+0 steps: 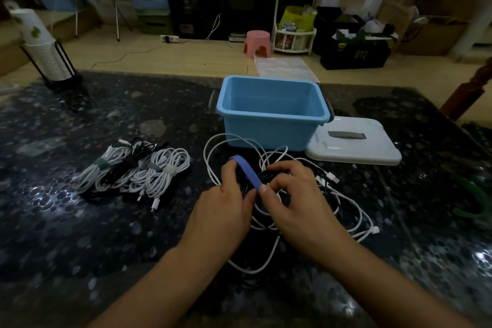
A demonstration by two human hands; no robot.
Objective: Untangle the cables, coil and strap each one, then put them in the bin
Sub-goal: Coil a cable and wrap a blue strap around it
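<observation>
A blue bin [269, 128] stands open on the dark table, nothing visible inside. In front of it lies a tangle of white and black cables [343, 202]. Over that tangle my left hand [226, 202] and my right hand [295, 194] hold a blue strap [249, 173] between them: the left grips its upper looped end, the right pinches its lower end. A black coiled cable [269, 176] shows between my hands, partly hidden. To the left rest several coiled, strapped cables [138, 170], white and black, side by side.
The bin's white lid [354, 144] lies flat just right of the bin. A stack of paper cups in a black holder [50, 58] stands at the table's far left. A green object [476, 202] sits near the right edge. The speckled table [80, 234] ends beyond the bin.
</observation>
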